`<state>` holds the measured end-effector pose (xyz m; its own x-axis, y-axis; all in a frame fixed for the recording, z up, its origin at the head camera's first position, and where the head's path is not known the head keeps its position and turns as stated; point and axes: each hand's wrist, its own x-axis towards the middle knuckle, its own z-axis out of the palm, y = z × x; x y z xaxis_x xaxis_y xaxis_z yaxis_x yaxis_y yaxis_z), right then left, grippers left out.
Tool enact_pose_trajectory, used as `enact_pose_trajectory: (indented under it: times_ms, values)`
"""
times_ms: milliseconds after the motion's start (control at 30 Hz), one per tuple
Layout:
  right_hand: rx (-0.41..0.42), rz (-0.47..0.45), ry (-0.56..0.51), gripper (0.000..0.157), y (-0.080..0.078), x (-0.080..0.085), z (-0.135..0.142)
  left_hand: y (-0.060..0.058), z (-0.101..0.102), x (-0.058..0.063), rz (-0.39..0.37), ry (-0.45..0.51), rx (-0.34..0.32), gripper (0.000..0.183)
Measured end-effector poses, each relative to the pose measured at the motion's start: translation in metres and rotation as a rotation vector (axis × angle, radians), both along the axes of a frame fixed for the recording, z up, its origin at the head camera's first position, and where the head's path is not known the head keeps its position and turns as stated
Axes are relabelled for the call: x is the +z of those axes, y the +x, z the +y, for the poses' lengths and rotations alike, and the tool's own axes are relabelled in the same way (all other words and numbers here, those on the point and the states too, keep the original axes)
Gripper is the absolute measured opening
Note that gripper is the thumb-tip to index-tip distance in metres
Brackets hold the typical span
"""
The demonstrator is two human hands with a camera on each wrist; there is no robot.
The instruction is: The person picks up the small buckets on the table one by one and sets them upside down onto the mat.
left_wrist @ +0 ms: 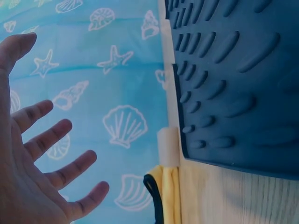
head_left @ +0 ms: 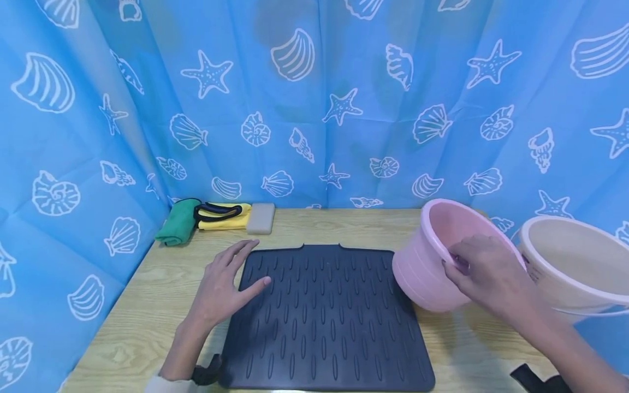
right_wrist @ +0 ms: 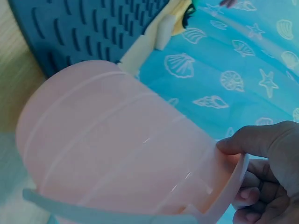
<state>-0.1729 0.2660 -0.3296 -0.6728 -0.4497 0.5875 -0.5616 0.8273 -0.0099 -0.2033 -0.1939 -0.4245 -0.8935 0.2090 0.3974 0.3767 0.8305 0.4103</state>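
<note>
My right hand (head_left: 484, 267) grips the rim of a pink bucket (head_left: 425, 267), thumb on the outside and fingers curled over the edge. The bucket tilts beside the right edge of a dark ribbed mat (head_left: 324, 322). In the right wrist view the bucket (right_wrist: 117, 140) shows its ringed side and a pale handle (right_wrist: 107, 214). My left hand (head_left: 221, 286) hovers over the mat's left edge, fingers spread and holding nothing. The left wrist view shows that hand (left_wrist: 42, 172) with its palm bare.
A cream bucket (head_left: 545, 278) stands right of the pink one. At the back left lie a rolled green cloth (head_left: 178, 221), a yellow cloth with black trim (head_left: 231, 221) and a grey sponge-like block (head_left: 261, 218). A blue shell-print curtain (head_left: 304, 142) encloses the wooden table (head_left: 123, 333).
</note>
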Motion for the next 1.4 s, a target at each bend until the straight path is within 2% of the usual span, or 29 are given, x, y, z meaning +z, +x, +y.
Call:
enact_pose_trajectory:
  times_ms: [133,400,600,900,1133,1400]
  values:
    - [-0.014,0.007,-0.053,0.020,0.003,0.008,-0.005,0.001,0.000,0.000,0.007,0.001,-0.003,0.079]
    - [-0.029,0.019,-0.143,0.018,0.007,0.011,-0.008,0.001,0.000,0.002,0.020,0.015,-0.016,0.079]
    - [0.011,0.032,-0.203,0.016,0.006,0.011,-0.015,0.000,0.006,0.008,0.013,0.025,-0.029,0.080]
    - [0.027,0.024,-0.251,0.015,0.008,0.009,-0.028,-0.003,0.020,0.011,0.001,0.072,-0.057,0.080]
    - [0.029,0.048,-0.280,0.017,0.008,0.005,-0.035,-0.005,0.030,0.012,0.006,0.073,-0.081,0.079]
    - [0.028,0.017,-0.328,0.016,0.007,0.002,-0.046,-0.007,0.036,0.012,0.012,0.075,-0.089,0.079]
